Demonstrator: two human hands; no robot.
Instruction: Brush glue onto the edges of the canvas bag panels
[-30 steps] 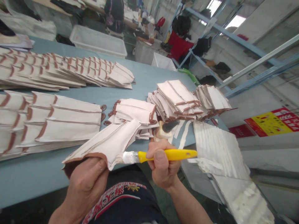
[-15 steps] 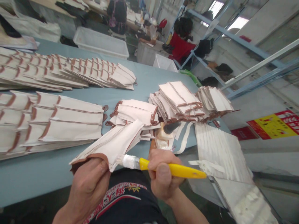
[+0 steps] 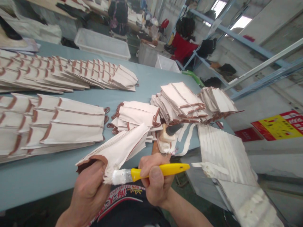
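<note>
The left hand (image 3: 91,183) pinches the brown-edged end of a cream fabric piece (image 3: 121,145) at the near edge of the counter (image 3: 146,75); some fingertips are hidden by the cloth. The right hand (image 3: 155,181) is curled firmly round a yellow-handled brush (image 3: 174,169), whose whitened bristles meet the piece's near corner, exact contact hard to make out. The view's left edge cuts off two rows of overlapping pieces (image 3: 75,131).
</note>
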